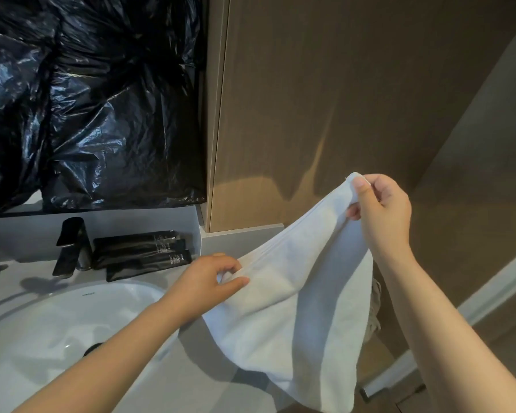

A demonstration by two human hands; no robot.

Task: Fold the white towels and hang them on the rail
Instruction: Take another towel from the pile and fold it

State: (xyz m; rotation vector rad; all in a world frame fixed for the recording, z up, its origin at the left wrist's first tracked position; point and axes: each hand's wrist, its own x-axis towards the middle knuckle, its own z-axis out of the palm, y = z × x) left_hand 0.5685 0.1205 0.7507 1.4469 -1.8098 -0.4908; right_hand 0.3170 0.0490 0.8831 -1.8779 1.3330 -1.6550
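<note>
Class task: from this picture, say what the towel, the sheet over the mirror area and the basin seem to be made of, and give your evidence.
Towel: soft white cloth, probably cotton terry; matte, drapes in folds.
Sheet: thin black plastic film; glossy, crinkled highlights.
Basin: likely glazed ceramic; smooth, white, shiny.

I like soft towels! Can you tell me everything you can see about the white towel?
The white towel looks soft and plain, with a stitched hem along its top edge. It is held up in the air, slanting. The right hand pinches its high corner, the left hand pinches the lower one. The rest hangs down loose, beside the sink.
</note>
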